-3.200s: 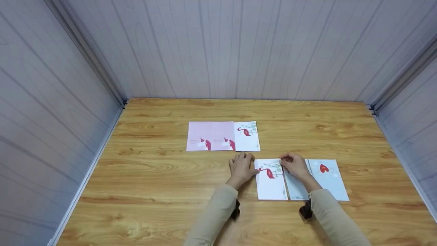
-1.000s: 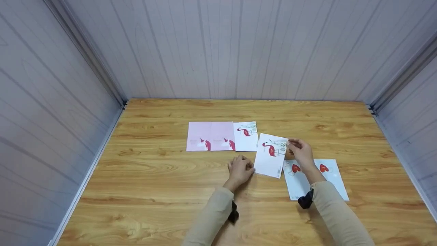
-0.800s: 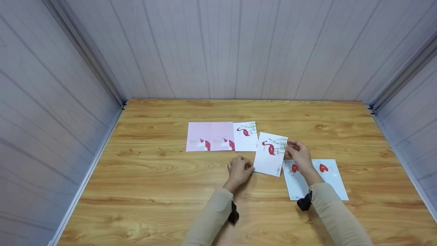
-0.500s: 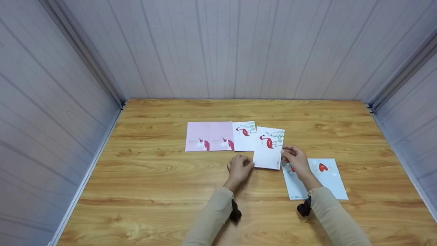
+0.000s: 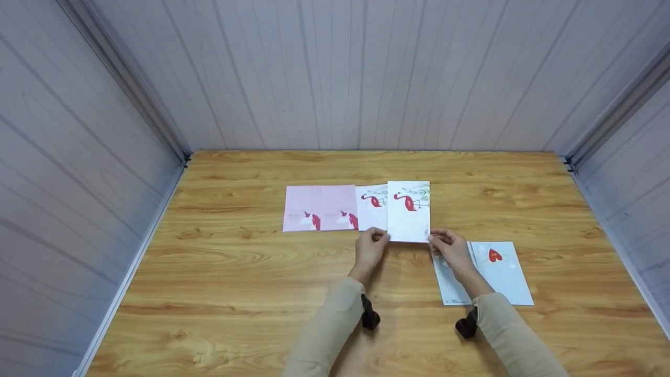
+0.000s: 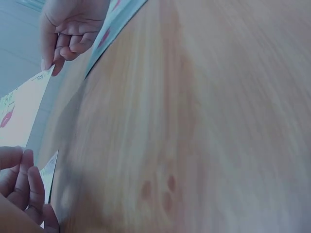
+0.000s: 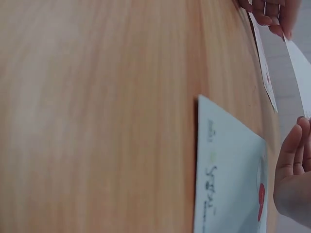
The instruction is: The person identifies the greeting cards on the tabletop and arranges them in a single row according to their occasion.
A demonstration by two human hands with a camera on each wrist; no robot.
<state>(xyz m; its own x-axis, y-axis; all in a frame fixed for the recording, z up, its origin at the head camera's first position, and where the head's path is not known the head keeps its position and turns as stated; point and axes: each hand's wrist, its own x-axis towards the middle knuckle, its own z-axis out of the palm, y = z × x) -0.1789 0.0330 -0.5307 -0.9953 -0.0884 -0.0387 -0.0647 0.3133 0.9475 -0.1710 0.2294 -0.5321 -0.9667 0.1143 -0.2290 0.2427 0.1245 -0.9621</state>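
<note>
A white card with a red flamingo print point(image 5: 408, 214) is held up off the table between both hands. The left hand point(image 5: 370, 248) pinches its lower left corner between thumb and fingers. At the lower right corner, the right hand point(image 5: 451, 252) pinches it the same way. Its left edge overlaps a second flamingo card point(image 5: 370, 209) lying on the table. Two pink unicorn cards point(image 5: 302, 201) lie edge to edge further left. In the left wrist view the raised card point(image 6: 24, 109) is tilted, both hands at its near edge.
Pale blue cards with red hearts point(image 5: 505, 277) lie to the right, partly under the right hand and forearm. The wooden table point(image 5: 235, 293) is enclosed by grey panel walls point(image 5: 335, 78) at the back and sides.
The flamingo card has been lifted off the blue heart cards and carried left and away, then straightened beside the row. The right hand has slid from its upper right edge to the lower corner.
</note>
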